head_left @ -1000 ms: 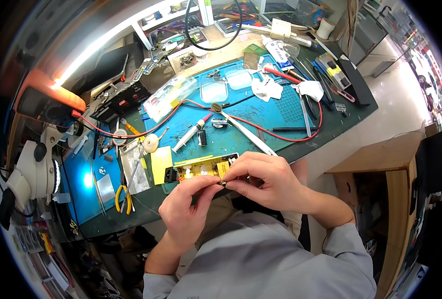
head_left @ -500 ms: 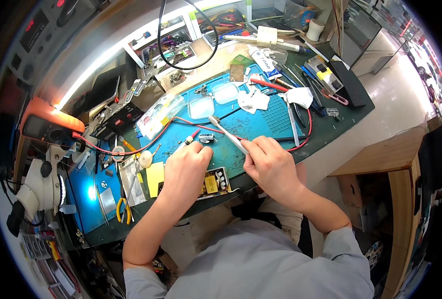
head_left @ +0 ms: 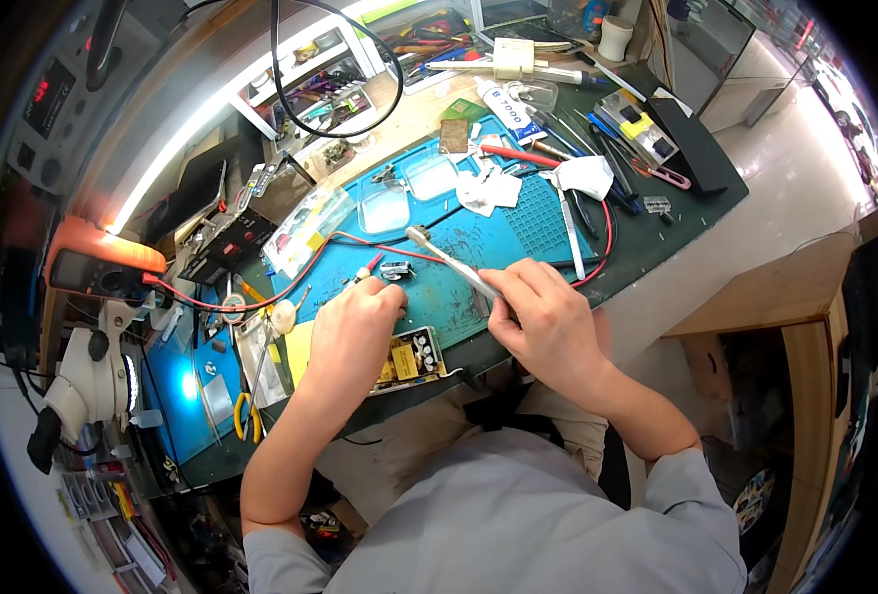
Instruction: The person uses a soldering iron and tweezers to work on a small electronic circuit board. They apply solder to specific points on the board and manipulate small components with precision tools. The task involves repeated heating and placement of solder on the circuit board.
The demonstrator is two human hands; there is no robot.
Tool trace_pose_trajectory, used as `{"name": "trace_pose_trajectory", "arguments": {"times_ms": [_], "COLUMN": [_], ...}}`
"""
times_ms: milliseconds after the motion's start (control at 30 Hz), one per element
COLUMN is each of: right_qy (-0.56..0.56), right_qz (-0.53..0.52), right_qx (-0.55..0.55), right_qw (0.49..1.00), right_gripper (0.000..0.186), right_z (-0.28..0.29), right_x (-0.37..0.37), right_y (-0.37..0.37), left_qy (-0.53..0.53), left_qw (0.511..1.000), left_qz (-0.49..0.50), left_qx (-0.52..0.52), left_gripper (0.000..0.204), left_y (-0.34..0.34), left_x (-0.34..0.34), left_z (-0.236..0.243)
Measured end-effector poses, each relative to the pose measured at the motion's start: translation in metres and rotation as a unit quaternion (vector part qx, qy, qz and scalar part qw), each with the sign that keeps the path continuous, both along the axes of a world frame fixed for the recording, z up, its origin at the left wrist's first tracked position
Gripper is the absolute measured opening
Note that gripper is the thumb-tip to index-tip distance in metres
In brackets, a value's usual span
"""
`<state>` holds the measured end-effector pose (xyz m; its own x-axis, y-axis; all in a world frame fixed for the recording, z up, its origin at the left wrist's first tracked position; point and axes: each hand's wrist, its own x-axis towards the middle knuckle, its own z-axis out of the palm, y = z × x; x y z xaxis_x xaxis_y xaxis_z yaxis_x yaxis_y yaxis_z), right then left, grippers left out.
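Observation:
My right hand (head_left: 548, 315) is closed round the pale handle of a toothbrush-like brush (head_left: 456, 265). The brush slants up and left over the blue work mat (head_left: 449, 315), its brownish bristles toward the middle. My left hand (head_left: 358, 322) is closed low over the mat; what its fingers hold, if anything, is hidden. Just beyond its knuckles lies a slim pink-tipped tool (head_left: 368, 269). A small black and silver part (head_left: 396, 270) rests beside that tool. Right of my left wrist sits an opened device with yellow and round pale components (head_left: 414, 358), partly covered by my forearm.
Red and black leads cross the mat from the orange multimeter (head_left: 102, 259). White tissue scraps (head_left: 488, 191), a glue tube (head_left: 511, 111) and tweezers (head_left: 570, 233) lie beyond my right hand. Yellow-handled pliers (head_left: 246, 418) and a white lamp-like instrument (head_left: 93, 381) are at the left.
The whole view has shifted, so the bench things appear farther left. Both hands keep nearly the same poses, and the brush stays in my right hand.

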<state>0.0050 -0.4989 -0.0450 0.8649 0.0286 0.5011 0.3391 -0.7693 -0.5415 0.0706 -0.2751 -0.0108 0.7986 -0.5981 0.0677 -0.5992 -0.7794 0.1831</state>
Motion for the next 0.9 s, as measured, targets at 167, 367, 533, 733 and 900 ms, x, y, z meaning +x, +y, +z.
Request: {"name": "trace_pose_trajectory", "arguments": {"times_ms": [167, 367, 533, 733, 900], "right_qy": [-0.028, -0.067, -0.063, 0.003, 0.002], "right_qz": [-0.038, -0.049, 0.046, 0.191, 0.206], "right_qx": [-0.012, -0.063, -0.008, -0.040, 0.019], "right_qw": [0.999, 0.995, 0.997, 0.981, 0.978], "right_gripper": [0.025, 0.023, 0.025, 0.027, 0.033], "right_z": [0.000, 0.007, 0.023, 0.052, 0.058], "right_x": [0.009, 0.013, 0.008, -0.003, -0.006], "right_y": [-0.010, -0.014, 0.025, 0.079, 0.115], "left_qy": [0.015, 0.134, 0.111, 0.057, 0.074], "left_qw": [0.988, 0.872, 0.779, 0.723, 0.663], "left_qz": [0.038, 0.237, 0.339, 0.385, 0.400], "left_qx": [-0.150, -0.407, -0.516, -0.571, -0.629], "left_gripper": [0.009, 0.012, 0.011, 0.014, 0.017], "left_y": [0.001, 0.098, 0.189, 0.222, 0.231], "left_x": [-0.006, -0.034, -0.101, -0.150, -0.166], "left_z": [0.018, 0.038, 0.007, -0.014, -0.019]}}
